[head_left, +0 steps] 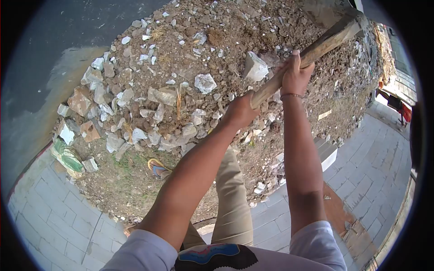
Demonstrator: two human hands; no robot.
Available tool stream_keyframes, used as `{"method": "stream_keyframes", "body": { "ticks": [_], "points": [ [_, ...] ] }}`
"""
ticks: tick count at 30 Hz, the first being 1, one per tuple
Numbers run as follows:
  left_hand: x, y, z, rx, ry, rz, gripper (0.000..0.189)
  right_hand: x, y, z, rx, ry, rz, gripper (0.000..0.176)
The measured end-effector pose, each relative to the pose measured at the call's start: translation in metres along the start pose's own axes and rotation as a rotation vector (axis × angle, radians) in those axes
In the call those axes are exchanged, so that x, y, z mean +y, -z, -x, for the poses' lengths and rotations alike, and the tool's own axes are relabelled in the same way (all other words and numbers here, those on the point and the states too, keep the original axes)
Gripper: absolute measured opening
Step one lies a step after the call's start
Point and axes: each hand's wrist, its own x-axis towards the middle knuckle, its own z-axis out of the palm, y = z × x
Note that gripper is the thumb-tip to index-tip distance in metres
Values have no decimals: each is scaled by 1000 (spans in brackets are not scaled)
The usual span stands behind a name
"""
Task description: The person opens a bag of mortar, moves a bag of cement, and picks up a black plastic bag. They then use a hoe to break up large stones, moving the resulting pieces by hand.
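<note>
Both my hands grip a long wooden tool handle (316, 47) that slants up to the right, over a mound of soil and broken rubble (190, 81). My left hand (242, 109) is closed around the handle's lower end. My right hand (294, 74), with a thin bracelet at the wrist, holds it higher up. The tool's head (332, 13) sits at the top right, partly cut off by the frame. A large pale stone (254, 67) lies just left of my right hand.
Grey paving stones (54, 212) surround the mound at lower left and right. My sandalled foot (158, 168) stands on the mound's edge. A green-white sack (68, 156) lies at the left. A white block (327, 153) sits by the paving at right.
</note>
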Motion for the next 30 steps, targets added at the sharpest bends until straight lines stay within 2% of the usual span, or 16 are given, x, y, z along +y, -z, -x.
{"method": "stream_keyframes", "body": {
  "ticks": [3,4,6,7,8,10,13,15,17,18,20,21,24,26,28,30],
  "points": [
    [-35,-6,-21,-157,110,169,52,59,-11,-16,109,-229,355,44],
    [-37,3,-5,-182,199,45,53,106,-8,-4,100,-242,348,44],
    [-97,-22,29,-119,336,-73,54,194,-8,23,-109,-375,731,50],
    [-121,-8,50,-36,241,23,54,186,-36,38,-77,-322,720,51],
    [-114,28,71,-110,372,214,51,174,-56,79,-47,-300,737,53],
    [-131,78,104,-121,384,85,37,123,-94,135,25,-388,665,49],
    [-143,121,174,-77,363,-11,40,83,-126,207,-17,-330,550,45],
    [-124,146,228,-41,490,128,41,46,-136,262,-59,-349,481,44],
    [-128,173,284,12,556,55,41,42,-153,323,-106,-374,361,42],
    [-161,179,320,89,445,-44,42,33,-159,357,-131,-440,289,44],
    [-180,198,388,173,484,-161,35,60,-167,433,-214,-810,47,29],
    [-177,203,421,215,535,-270,31,40,-162,466,-203,-956,-146,22],
    [-202,196,515,170,690,-421,28,41,-126,565,-242,-1157,-142,17],
    [-212,176,550,102,732,-389,32,30,-101,578,-275,-1229,-76,14],
    [-200,144,539,89,717,-298,34,12,-62,550,-255,-1292,-221,11],
    [-182,103,488,123,619,-267,37,7,-33,485,-230,-1173,-230,10]
  ]
}}
